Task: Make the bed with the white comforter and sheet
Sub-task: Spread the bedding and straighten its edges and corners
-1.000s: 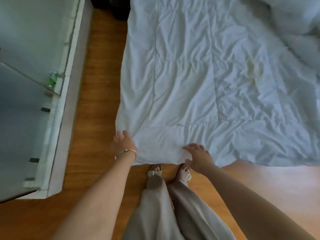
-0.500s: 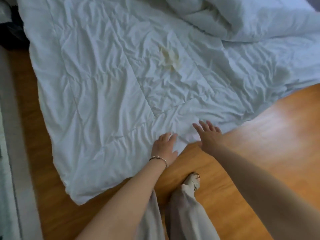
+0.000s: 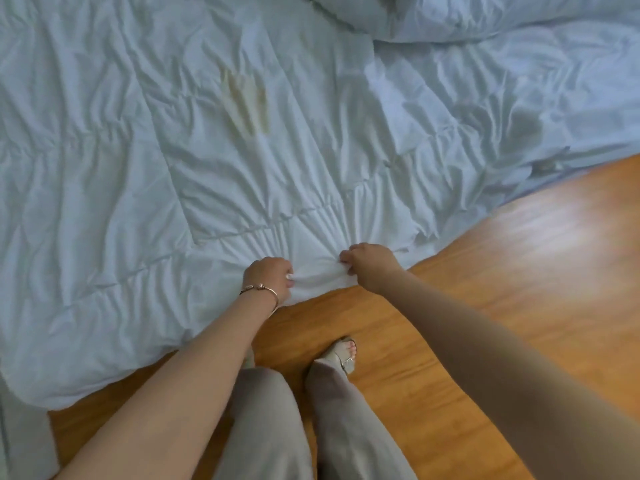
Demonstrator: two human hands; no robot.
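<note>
Gripping the near hem, the left hand [image 3: 268,277] and the right hand [image 3: 369,266] each close their fingers round a gathered bunch of the white comforter [image 3: 207,150], the two fists just apart with a short bridge of cloth drawn taut between them. A thin bracelet [image 3: 261,289] circles the left wrist. Pleats fan out from both fists toward the quilting seams, which suggests a soft, compliant fabric that yields where it is pulled and will likely follow the hands as a sagging sheet, not as a board. It looks light for its bulk, though its spread probably makes it drag. The edge or the corners appear the surest places to take hold, since a mid-panel grasp would only bunch more cloth. The comforter lies spread and creased across most of the view, its near border resting on a glossy wooden floor [image 3: 519,289]; a yellowish stain [image 3: 247,102] marks one panel. A thicker white fold [image 3: 433,19] lies at the far edge. Grey trousers [image 3: 270,427] and a sandalled foot [image 3: 343,355] stand just beside the hem.
</note>
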